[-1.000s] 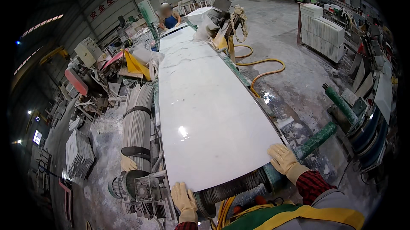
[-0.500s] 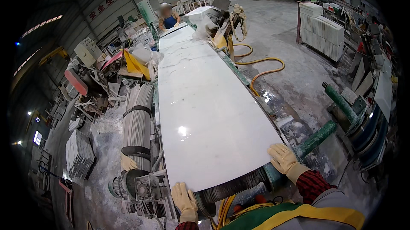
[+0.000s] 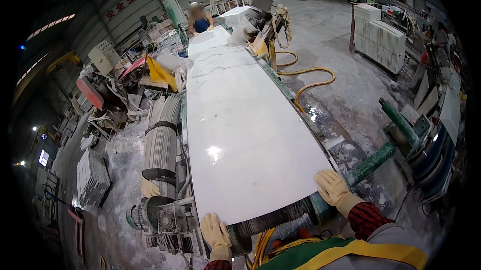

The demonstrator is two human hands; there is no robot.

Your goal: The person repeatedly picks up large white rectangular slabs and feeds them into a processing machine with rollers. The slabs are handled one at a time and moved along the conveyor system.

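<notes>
Under slab [image 3: 240,134], roller [image 3: 273,217] half-hidden

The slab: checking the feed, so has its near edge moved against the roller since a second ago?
No. The slab's near edge sits at the same place over the roller, between both gloved hands.

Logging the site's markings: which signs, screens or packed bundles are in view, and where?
Wall sign: far left wall, a row of red characters on grey.
Screen: far left edge, small glowing white rectangle.
Strapped bundle: left of the white slab, long grey pieces bound by black bands.
</notes>
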